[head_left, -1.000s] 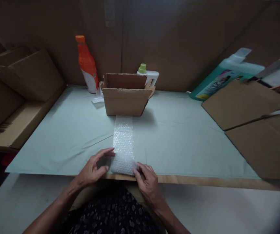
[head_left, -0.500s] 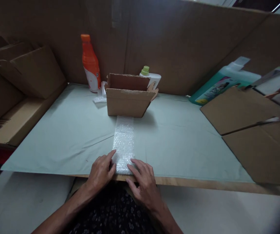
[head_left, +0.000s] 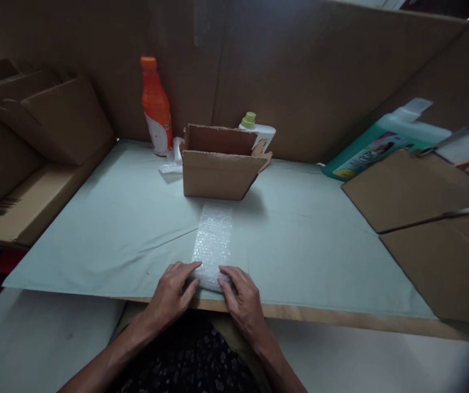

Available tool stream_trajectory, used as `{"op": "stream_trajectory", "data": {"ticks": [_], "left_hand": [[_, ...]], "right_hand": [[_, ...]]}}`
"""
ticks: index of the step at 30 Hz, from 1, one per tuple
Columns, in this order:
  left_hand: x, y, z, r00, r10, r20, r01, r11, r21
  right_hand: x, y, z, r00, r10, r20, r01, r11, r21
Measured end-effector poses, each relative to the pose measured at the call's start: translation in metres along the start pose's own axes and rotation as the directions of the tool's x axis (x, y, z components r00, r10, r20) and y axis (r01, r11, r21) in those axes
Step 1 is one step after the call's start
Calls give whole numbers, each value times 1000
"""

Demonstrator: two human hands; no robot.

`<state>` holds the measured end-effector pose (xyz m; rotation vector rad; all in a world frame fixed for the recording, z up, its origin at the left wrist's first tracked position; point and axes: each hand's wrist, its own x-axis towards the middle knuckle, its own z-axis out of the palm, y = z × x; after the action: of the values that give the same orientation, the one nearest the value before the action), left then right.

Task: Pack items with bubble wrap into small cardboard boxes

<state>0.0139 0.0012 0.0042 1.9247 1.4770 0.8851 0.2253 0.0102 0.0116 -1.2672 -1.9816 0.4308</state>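
Observation:
A strip of bubble wrap (head_left: 213, 234) lies lengthwise on the pale green cloth, its near end thicker, as if folded or rolled over, close to the table's front edge. At the left corner of that end, my left hand (head_left: 173, 289) grips it between thumb and forefinger. My right hand (head_left: 245, 297) pinches the right corner in the same way, the other fingers curled. Just beyond the strip's far end stands a small open cardboard box (head_left: 218, 174) with a torn right side. Whatever lies inside the near fold cannot be made out.
Behind the box are an orange bottle (head_left: 156, 109), a white bottle with a green cap (head_left: 261, 134) and a crumpled clear piece of plastic (head_left: 173, 164). A teal jug (head_left: 373, 144) leans at right by cardboard flaps (head_left: 434, 262). A large open carton (head_left: 54, 180) sits at left.
The bubble wrap's far end has slid toward me, away from the box. Its near end is now bunched or folded, and my right fingers have closed in on it.

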Motion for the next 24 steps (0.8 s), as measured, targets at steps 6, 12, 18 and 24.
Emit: {"op": "stream_trajectory", "data": {"ticks": [6,12,18,24], "left_hand": [[20,-7,4,999,-36,21,35,997,63],[13,-2,-2,991,110,-75,-101,988,115],[5,6,-14,989,144,26,-143,989,-27],[25,-5,-1,994,96,-50,-90,990,112]], "right_hand": [[-7,1,-2,987,-162,-3,159,974,-159],[-1,5,0,981,-157,112,169,980,-106],[4,3,-7,982,-16,187,5,998,58],[1,8,-2,997,-79,-1,78,991,-113]]}}
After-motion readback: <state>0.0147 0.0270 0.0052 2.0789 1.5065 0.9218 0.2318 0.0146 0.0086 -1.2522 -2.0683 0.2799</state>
